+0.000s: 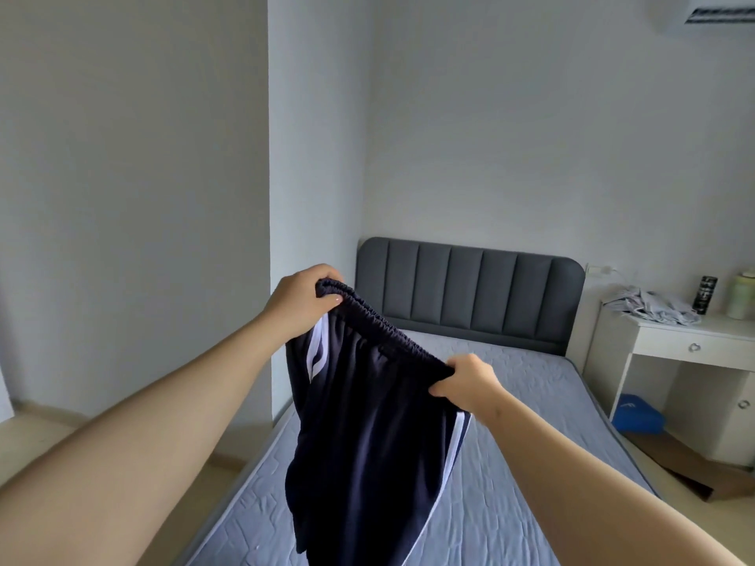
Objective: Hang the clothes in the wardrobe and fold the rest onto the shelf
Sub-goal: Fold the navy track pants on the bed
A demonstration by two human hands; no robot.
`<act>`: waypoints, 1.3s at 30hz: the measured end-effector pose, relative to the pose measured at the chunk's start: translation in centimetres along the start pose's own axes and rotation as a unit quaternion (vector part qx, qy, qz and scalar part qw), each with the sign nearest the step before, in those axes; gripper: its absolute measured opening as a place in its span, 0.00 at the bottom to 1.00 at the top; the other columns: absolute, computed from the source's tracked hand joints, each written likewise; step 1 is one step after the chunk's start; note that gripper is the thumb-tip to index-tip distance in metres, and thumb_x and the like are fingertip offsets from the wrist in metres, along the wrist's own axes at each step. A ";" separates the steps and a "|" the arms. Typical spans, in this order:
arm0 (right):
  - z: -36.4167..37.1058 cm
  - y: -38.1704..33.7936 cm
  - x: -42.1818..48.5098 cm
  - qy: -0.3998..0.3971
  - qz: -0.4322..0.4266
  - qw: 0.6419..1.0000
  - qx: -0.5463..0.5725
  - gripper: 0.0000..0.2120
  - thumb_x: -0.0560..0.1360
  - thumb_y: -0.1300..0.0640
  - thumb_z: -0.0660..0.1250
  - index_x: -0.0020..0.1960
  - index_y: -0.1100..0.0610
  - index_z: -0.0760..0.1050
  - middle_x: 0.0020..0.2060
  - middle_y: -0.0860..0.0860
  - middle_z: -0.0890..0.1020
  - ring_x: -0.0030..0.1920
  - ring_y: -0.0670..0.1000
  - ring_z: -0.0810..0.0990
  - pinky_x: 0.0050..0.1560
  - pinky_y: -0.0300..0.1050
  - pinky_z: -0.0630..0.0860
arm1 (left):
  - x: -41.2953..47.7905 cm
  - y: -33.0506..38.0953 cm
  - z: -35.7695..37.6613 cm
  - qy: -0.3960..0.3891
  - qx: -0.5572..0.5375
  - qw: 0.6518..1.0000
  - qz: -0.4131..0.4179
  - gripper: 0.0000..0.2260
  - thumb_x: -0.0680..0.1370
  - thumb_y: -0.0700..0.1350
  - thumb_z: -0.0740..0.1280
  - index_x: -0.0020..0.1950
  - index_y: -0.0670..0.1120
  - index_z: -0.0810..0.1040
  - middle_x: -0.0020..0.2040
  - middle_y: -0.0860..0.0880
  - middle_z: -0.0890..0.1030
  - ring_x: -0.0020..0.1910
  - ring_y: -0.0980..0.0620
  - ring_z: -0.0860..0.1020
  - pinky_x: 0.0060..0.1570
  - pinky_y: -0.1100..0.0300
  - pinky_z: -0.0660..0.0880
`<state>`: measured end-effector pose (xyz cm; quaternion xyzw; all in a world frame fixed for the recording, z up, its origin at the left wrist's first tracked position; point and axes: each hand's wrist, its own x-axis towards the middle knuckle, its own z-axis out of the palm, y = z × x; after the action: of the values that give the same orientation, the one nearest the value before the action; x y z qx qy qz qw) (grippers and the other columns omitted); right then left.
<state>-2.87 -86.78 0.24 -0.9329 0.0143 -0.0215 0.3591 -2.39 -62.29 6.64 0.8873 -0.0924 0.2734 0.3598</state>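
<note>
While I stand at the foot of the bed (531, 402), I hold up a pair of dark blue shorts (367, 435) in the middle of the frame. My left hand (302, 298) grips one end of the stretchy waistband, a bit left of center. My right hand (470, 388) grips the other end, lower and more to the right. My hands are apart, and the waistband runs tight between them, slanting down to the right. The shorts hang down over the gray mattress and have white stripes on both sides. At the back of the bed is a gray padded headboard (470, 288). On the right side of the frame stands a white desk (694, 345) with a crumpled light cloth (649, 306), a black can (706, 294) and a pale green jar (740, 296) on top. Under the desk lies something blue (639, 414).
</note>
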 end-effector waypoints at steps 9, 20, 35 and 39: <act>-5.5 -6.7 1.5 0.270 -0.091 0.937 0.203 0.06 0.74 0.54 0.66 0.45 0.53 0.70 0.36 0.45 0.75 0.35 0.45 0.74 0.31 0.40 0.68 | 5.0 3.3 -5.9 0.094 0.058 0.993 0.036 0.07 0.74 0.41 0.67 0.50 0.47 0.73 0.32 0.52 0.70 0.30 0.55 0.68 0.30 0.64 0.64; -15.2 -16.5 1.3 0.412 -0.247 0.818 0.316 0.06 0.75 0.52 0.65 0.46 0.49 0.68 0.36 0.39 0.72 0.35 0.37 0.70 0.31 0.29 0.61 | 9.1 8.4 -12.2 0.212 -0.094 0.964 0.131 0.08 0.77 0.44 0.66 0.54 0.52 0.72 0.53 0.54 0.74 0.53 0.55 0.71 0.52 0.64 0.64; -11.5 -11.8 1.9 0.318 -0.196 0.899 0.228 0.09 0.72 0.50 0.70 0.47 0.50 0.70 0.37 0.42 0.75 0.36 0.41 0.73 0.29 0.38 0.66 | 5.7 5.5 -9.8 -0.221 0.309 0.921 0.080 0.11 0.78 0.47 0.62 0.61 0.52 0.72 0.44 0.55 0.64 0.42 0.53 0.70 0.38 0.64 0.67; -12.0 -11.6 1.8 0.272 -0.172 0.921 0.217 0.09 0.69 0.52 0.73 0.43 0.53 0.74 0.35 0.45 0.78 0.36 0.45 0.76 0.31 0.39 0.71 | 5.7 5.0 -10.1 -0.202 0.282 0.937 -0.027 0.11 0.80 0.45 0.57 0.62 0.51 0.67 0.42 0.49 0.68 0.35 0.50 0.70 0.34 0.59 0.72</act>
<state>-1.53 -86.25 16.94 -0.7782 -0.0543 -0.3389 0.5260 -3.72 -58.75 18.72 0.9910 -0.0587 0.0933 0.0756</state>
